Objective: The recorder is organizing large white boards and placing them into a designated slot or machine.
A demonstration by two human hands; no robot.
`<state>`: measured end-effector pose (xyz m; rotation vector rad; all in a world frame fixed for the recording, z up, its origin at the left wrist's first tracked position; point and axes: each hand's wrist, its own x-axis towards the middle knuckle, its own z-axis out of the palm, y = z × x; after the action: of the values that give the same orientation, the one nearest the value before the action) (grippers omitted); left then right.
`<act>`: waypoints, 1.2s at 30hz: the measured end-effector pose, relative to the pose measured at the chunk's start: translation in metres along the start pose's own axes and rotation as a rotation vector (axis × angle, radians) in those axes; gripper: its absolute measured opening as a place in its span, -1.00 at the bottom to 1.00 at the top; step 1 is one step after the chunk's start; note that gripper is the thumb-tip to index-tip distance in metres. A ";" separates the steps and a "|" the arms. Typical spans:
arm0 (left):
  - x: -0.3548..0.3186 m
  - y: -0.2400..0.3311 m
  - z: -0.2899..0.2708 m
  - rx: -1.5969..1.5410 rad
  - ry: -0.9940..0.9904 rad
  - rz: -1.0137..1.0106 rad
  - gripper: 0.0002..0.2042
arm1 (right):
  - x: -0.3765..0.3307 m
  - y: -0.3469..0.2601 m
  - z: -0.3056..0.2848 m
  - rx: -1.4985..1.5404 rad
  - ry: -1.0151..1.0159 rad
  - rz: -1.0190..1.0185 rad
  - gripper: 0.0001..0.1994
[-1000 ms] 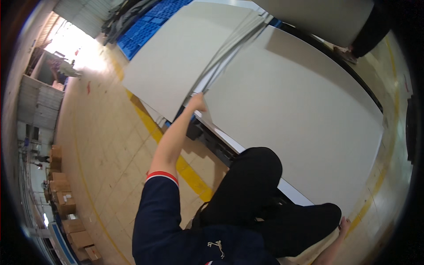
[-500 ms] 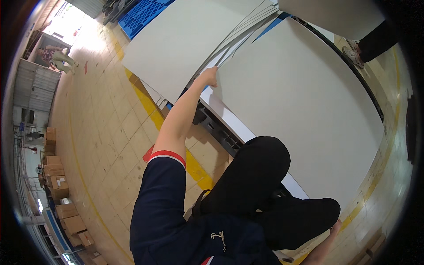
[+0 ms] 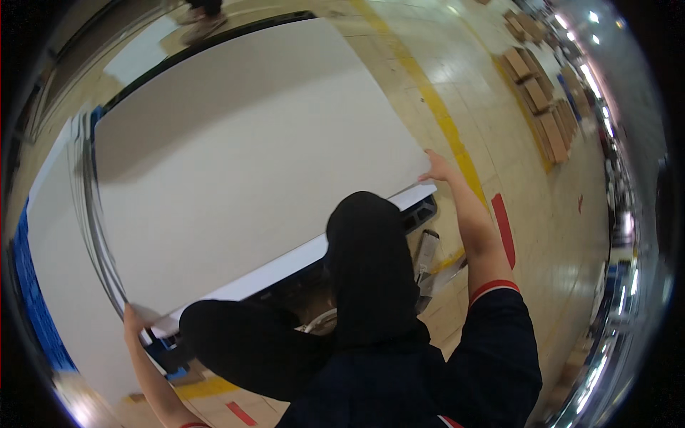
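Observation:
A large off-white board sheet point(image 3: 250, 143) lies in front of me over a white layer point(image 3: 275, 269) that shows along its near edge. My left hand point(image 3: 133, 319) is at the sheet's near left corner, closed on its edge; some of its fingers are hidden. At the near right corner, my right hand point(image 3: 437, 168) grips the sheet's edge, thumb and forefinger apart around the corner. Both arms are spread wide. My bent knees, in black trousers point(image 3: 371, 250), come up against the near side of the stack.
Left of the sheet stands another stack of boards point(image 3: 64, 250) on a blue pallet point(image 3: 36, 299). A black pallet point(image 3: 421, 214) shows under the near right corner. Another person's shoe point(image 3: 205, 28) is beyond the far edge. Cardboard boxes point(image 3: 553, 135) stand far right, past a yellow floor line point(image 3: 428, 96).
My view has swung to the right, so the sheet appears further left. My right hand, earlier low beside my knee, is now up at the near right corner. The left hand stays at its corner.

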<state>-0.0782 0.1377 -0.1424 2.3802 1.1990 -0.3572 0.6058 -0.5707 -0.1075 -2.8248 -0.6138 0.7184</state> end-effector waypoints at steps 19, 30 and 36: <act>-0.010 0.023 -0.008 0.012 0.022 -0.103 -0.16 | -0.004 -0.009 0.013 -0.034 -0.027 0.038 -0.28; -0.015 0.000 0.011 0.064 0.209 -0.096 -0.15 | -0.005 -0.006 0.024 0.001 0.093 -0.048 -0.38; -0.011 0.024 0.010 -0.001 0.079 -0.196 -0.13 | -0.009 -0.003 0.022 -0.036 0.044 -0.053 -0.32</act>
<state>-0.0656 0.1126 -0.1396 2.3005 1.4739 -0.3259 0.5867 -0.5704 -0.1220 -2.8365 -0.6983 0.6406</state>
